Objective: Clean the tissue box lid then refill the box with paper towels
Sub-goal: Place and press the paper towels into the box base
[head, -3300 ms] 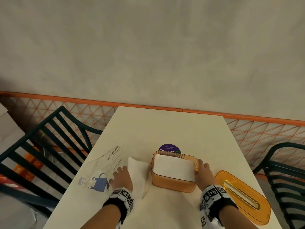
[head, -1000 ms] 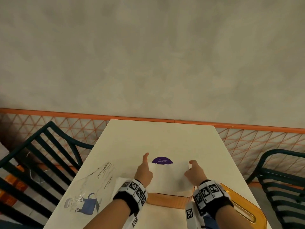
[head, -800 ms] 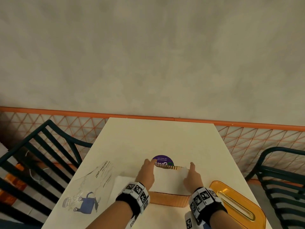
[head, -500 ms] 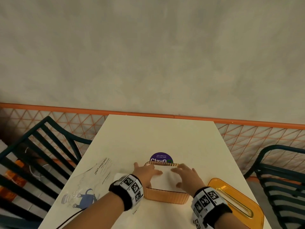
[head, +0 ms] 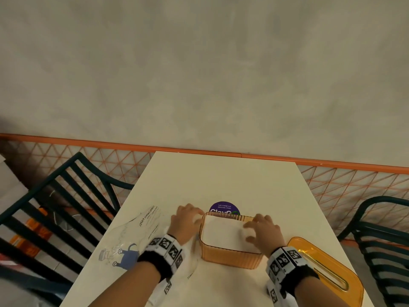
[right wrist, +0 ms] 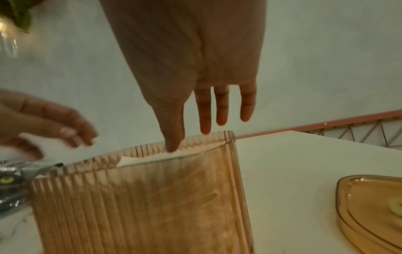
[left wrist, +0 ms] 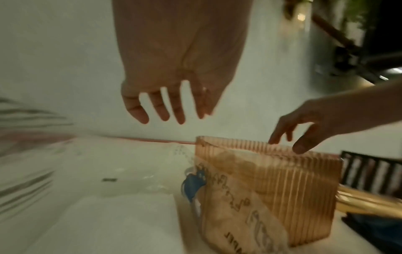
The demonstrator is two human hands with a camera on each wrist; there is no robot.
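Observation:
The orange ribbed tissue box (head: 230,254) stands lidless near the table's front, filled with white paper towels (head: 219,231). My right hand (head: 257,226) lies over the box's right side, its straight fingers (right wrist: 174,146) touching the towels just inside the rim of the box (right wrist: 141,197). To the left of the box (left wrist: 272,189), my left hand (left wrist: 167,118) hovers with fingers spread and holds nothing; it is above the clear towel wrapper (head: 132,235). The orange slotted lid (head: 327,271) lies flat to the right of the box, apart from both hands.
More white towels (left wrist: 108,223) lie in the wrapper left of the box. A purple round sticker (head: 224,207) sits on the table (head: 221,178) just behind it. Dark slatted chairs stand at the left (head: 55,207) and right (head: 380,240); a wall lies beyond.
Both hands lowered a towel stack into the box and pressed on it. Since then my left hand has slid off to the box's left; my right hand stays on the towels.

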